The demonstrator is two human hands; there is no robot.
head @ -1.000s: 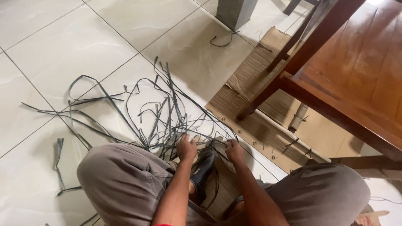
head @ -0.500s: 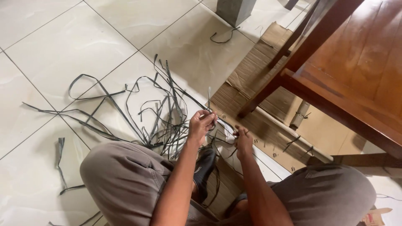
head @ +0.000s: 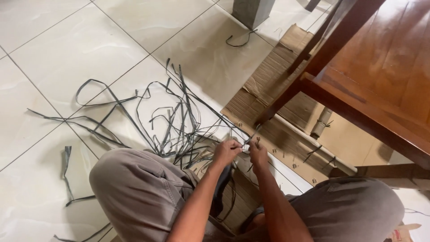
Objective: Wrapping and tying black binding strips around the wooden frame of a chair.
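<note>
My left hand (head: 226,151) and my right hand (head: 258,153) meet in front of me, just above the floor between my knees. Both pinch the same thin grey-green strip (head: 251,136), whose short end sticks up between the fingers. A loose tangle of long grey-green strips (head: 172,118) spreads over the white tiles right behind my hands. A dark object (head: 222,186) lies under my left forearm; what it is I cannot tell.
A flattened cardboard sheet (head: 273,80) lies on the tiled floor at right. A brown wooden chair (head: 380,76) stands over it, one leg close to my hands. A pale pole (head: 313,145) lies on the cardboard. A grey post base (head: 252,11) stands at the top.
My hands rose from the floor with a strip, came together, and now hold it slightly lower and closer to me. The camera view shifted a little.
</note>
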